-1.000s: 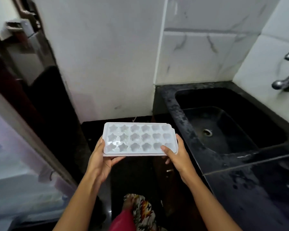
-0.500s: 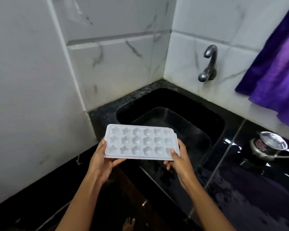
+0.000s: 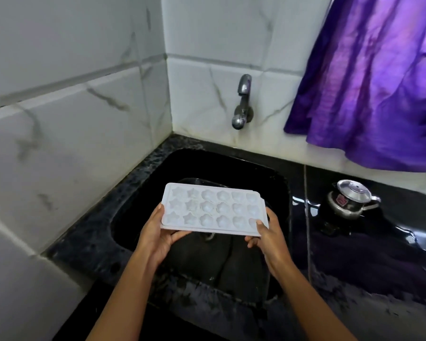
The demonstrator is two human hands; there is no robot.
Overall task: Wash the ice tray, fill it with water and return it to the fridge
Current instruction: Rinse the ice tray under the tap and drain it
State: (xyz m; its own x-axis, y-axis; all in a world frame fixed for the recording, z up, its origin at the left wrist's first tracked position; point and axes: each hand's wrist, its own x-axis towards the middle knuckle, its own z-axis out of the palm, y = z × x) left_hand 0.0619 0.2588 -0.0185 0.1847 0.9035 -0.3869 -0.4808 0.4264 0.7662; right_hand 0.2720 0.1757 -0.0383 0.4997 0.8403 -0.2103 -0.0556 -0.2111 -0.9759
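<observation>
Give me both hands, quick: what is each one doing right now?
Left hand: closed on the left end of the ice tray.
Right hand: closed on the tray's right end, over the sink.

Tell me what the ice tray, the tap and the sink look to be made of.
Ice tray: white matte plastic, judging by its thin moulded star cells. Tap: polished metal, showing grey highlights. Sink: black speckled stone, probably granite; glossy where wet.

White tray, black sink, purple cloth

The ice tray [image 3: 213, 209] is pale white with star-shaped cells; the sink [image 3: 143, 193] and counter [image 3: 379, 267] are glossy black, the wall tiles [image 3: 71, 119] white with grey veining, the curtain [image 3: 369, 82] vivid purple, the tap [image 3: 242, 102] grey metal.
</observation>
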